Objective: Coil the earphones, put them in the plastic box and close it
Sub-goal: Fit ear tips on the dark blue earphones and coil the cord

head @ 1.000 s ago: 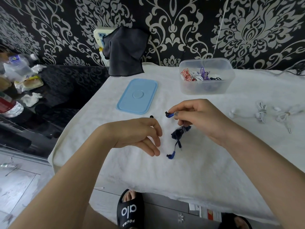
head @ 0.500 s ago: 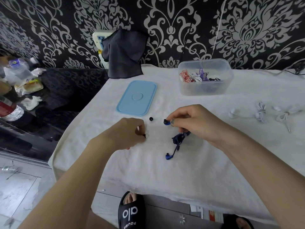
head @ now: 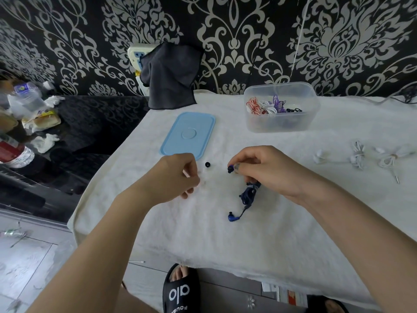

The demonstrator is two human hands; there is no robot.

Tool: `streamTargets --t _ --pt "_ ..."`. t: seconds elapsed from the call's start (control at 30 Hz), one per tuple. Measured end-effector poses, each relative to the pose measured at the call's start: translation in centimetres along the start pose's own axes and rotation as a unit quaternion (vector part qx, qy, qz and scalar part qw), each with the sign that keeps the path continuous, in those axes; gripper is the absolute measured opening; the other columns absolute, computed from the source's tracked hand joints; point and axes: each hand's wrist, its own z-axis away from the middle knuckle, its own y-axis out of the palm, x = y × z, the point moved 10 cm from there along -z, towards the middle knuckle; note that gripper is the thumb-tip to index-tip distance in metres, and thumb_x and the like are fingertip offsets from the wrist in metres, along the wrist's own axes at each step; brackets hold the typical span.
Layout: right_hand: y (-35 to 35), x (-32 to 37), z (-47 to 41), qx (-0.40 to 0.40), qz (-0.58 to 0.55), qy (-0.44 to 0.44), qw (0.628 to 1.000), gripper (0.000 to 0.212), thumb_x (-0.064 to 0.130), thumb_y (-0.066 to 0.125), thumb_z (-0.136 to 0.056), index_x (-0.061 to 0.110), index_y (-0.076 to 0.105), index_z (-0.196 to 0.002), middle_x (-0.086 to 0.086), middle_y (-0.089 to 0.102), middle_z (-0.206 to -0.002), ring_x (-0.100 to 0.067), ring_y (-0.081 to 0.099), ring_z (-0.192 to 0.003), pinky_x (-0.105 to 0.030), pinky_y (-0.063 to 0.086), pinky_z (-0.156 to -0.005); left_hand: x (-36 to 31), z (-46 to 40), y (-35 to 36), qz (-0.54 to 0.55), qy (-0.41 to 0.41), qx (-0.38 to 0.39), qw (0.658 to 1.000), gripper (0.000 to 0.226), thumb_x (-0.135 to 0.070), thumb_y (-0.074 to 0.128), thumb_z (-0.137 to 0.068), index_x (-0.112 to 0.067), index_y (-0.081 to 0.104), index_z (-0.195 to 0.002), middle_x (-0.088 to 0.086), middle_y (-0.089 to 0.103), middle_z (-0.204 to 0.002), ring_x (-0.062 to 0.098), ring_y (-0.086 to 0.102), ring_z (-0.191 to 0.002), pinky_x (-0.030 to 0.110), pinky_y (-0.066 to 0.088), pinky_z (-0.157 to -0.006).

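Blue earphones (head: 248,195) are held by the right hand (head: 266,170) above the white cloth (head: 225,240): one earbud is pinched at the fingertips, the coiled cord bundle is gripped under the curled fingers, the other earbud dangles onto the cloth. The left hand (head: 176,177) is curled beside a small black eartip (head: 207,164); anything held cannot be told. The plastic box (head: 282,125) is seen open, blue lid (head: 188,134) flat beside it.

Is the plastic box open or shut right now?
Open. The plastic box has no cover on; its blue lid lies flat on the cloth to its left, and coiled earphones show inside.
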Motion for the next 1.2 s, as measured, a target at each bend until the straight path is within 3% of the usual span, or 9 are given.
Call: streamTargets --t 0.13,0.3,0.43,0.6,0.87,1.2 --pt "0.1 0.3 0.0 0.0 -0.028 -0.005 1.0 0.013 0.012 0.06 -0.096 0.016 0.072 -0.099 0.0 0.078 -0.089 -0.005 0.061 -0.065 -0.032 0.05 -0.075 -2.1 0.0 0.0 0.112 0.016 0.002 0.994 0.012 -0.008 0.07 -0.092 -0.006 0.059 -0.089 0.01 0.07 -0.092 0.015 0.072 -0.066 0.024 0.059 -0.06" --pt "-1.0 1.2 0.0 -0.037 -0.091 -0.04 0.994 0.022 0.005 0.059 -0.095 0.019 0.073 -0.106 -0.001 0.076 -0.086 -0.019 0.073 -0.078 -0.034 0.058 -0.081 -4.9 -0.2 0.6 0.237 0.052 0.007 0.97 0.005 -0.003 0.069 -0.094 0.0 0.066 -0.097 0.018 0.075 -0.093 0.021 0.075 -0.083 0.028 0.063 -0.081" --pt "-2.0 1.6 0.2 -0.071 -0.098 -0.062 0.991 0.02 0.003 0.06 -0.095 0.016 0.073 -0.102 -0.005 0.076 -0.084 -0.023 0.075 -0.079 -0.036 0.06 -0.08 -5.5 -0.7 1.2 0.306 0.042 0.015 0.951 0.005 0.001 0.066 -0.095 0.001 0.068 -0.099 0.017 0.078 -0.094 0.023 0.077 -0.091 0.027 0.061 -0.086" --pt "-2.8 1.5 0.3 -0.106 -0.095 -0.07 0.987 0.016 0.002 0.063 -0.094 0.011 0.074 -0.101 -0.011 0.073 -0.095 -0.019 0.076 -0.076 -0.027 0.061 -0.073 -6.0 -0.9 1.3 0.312 0.041 0.021 0.949 0.009 0.003 0.066 -0.093 0.0 0.069 -0.101 0.014 0.078 -0.094 0.024 0.077 -0.093 0.027 0.061 -0.086" --pt "-3.3 1.9 0.6 -0.122 -0.075 -0.084 0.986 0.013 0.001 0.066 -0.091 0.011 0.072 -0.096 -0.003 0.074 -0.081 -0.02 0.076 -0.071 -0.039 0.063 -0.074 -6.4 -0.8 1.1 0.308 0.048 0.018 0.95 0.015 0.005 0.064 -0.093 -0.002 0.07 -0.105 0.014 0.078 -0.097 0.023 0.077 -0.093 0.03 0.061 -0.089" --pt "-3.3 1.5 0.6 -0.117 -0.126 -0.061 0.983 0.008 0.0 0.067 -0.09 0.004 0.071 -0.096 -0.013 0.075 -0.089 -0.022 0.077 -0.073 -0.031 0.062 -0.072 -6.7 -0.8 0.6 0.306 0.06 0.003 0.95 0.013 0.004 0.068 -0.091 -0.003 0.07 -0.101 0.012 0.077 -0.09 0.02 0.075 -0.086 0.026 0.06 -0.081"
